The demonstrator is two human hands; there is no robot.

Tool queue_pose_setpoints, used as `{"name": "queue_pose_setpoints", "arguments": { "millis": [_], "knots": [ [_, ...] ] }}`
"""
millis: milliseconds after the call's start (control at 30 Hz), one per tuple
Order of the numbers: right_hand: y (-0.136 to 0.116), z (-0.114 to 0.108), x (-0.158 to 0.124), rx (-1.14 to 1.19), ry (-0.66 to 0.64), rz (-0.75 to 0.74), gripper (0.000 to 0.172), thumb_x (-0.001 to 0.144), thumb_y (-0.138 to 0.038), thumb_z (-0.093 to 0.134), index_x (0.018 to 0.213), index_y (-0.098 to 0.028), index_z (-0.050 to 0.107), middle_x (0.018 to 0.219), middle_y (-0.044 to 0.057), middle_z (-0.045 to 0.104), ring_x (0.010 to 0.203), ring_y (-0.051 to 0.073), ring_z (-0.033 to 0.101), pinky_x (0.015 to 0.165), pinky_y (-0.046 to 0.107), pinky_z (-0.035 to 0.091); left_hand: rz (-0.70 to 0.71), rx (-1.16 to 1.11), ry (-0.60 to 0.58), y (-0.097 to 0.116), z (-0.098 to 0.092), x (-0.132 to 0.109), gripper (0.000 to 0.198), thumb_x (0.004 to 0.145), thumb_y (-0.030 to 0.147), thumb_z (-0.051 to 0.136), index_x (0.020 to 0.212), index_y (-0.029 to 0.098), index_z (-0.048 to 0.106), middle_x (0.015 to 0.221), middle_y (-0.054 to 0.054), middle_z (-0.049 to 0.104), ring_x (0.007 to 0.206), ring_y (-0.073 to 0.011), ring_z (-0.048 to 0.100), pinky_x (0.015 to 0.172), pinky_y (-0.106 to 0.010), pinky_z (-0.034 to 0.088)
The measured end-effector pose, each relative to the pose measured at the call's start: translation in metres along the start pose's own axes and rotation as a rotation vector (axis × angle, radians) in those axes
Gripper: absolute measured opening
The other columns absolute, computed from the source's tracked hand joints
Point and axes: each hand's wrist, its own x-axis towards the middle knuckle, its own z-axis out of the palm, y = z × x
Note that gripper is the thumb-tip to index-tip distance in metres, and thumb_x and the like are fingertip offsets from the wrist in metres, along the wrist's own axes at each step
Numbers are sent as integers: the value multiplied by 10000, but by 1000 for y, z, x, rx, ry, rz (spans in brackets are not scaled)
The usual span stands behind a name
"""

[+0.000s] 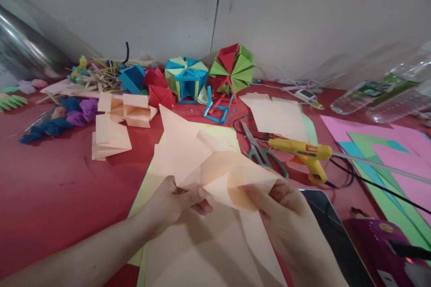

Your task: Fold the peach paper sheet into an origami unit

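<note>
Both my hands are on a thin, pale peach paper sheet (pixel 218 170), raised over the middle of the desk (pixel 77 188). Left hand (pixel 178 202) has its near-left edge pinched, thumb on top. Right hand (pixel 286 215) is clamped on the right side, thumb pressing in at the near edge, other fingers partly hidden.

Step in hand, my read: shaping or folding this sheet. It's bowed between my hands with layers overlapping; blur hides any crease, so I can't confirm a fold line. A peach point sticks up at far left; can't tell if it's the same piece.

Below: a loose stack of flat peach paper sheets (pixel 208 251) on a pale yellow paper sheet (pixel 218 131). Boxy folded peach paper pieces (pixel 137 115) stand off to the left.

Next move calls for, I'd say: both edges held evenly, layers lined up, then firm pressing on something flat. Thin paper, so a hard pinch could kink it. Grey-green-handled metal scissors (pixel 257 146) and yellow plastic glue gun (pixel 299 149) lie to the right, neither in my grip.
</note>
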Motion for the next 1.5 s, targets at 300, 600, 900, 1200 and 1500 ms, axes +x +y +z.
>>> {"name": "queue_pose_setpoints", "arguments": {
  "millis": [300, 600, 900, 1200, 1500],
  "knots": [
    [-7, 3, -3, -185, -57, 40, 120, 706, -287, 711, 687, -173, 683, 707, 15, 668, 614, 126, 588, 656, 264, 490, -61, -136, 57, -3, 0, -2, 307, 705, 408, 695, 605, 120, 656, 557, -48, 690, 493, -110, 598, 518, -192, 459],
    [-6, 15, -9, -252, -222, -61, 545, 619, -367, 777, 1118, -259, 586, 1143, 78, 638, 1016, 244, 605, 876, 373, 478, 36, -418, 28, -8, 2, 0, 170, 718, 302, 713, 681, 136, 707, 607, -25, 684, 577, -103, 615, 582, -193, 485],
    [6, 26, -8, -225, -144, -169, 525, 761, -245, 669, 1232, -285, 443, 1237, 76, 567, 1036, 205, 591, 870, 354, 480, 127, -385, 111, -9, 8, -1, 189, 736, 301, 694, 843, 147, 716, 850, -66, 716, 792, -177, 644, 740, -282, 507],
    [5, 32, -10, -289, -80, -137, 476, 745, -256, 668, 1192, -255, 505, 1195, 75, 596, 1084, 217, 575, 917, 350, 461, 142, -371, 169, -5, 15, -3, 137, 655, 279, 756, 708, 168, 697, 850, -33, 709, 895, -204, 626, 795, -294, 502],
    [13, 30, -9, -415, -89, -56, 159, 712, -306, 693, 822, -199, 650, 776, 25, 679, 728, 164, 620, 691, 283, 508, -34, -484, 82, -9, 10, -7, 148, 653, 264, 761, 630, 151, 668, 567, 32, 564, 546, -64, 486, 577, -180, 408]
  ]
}}
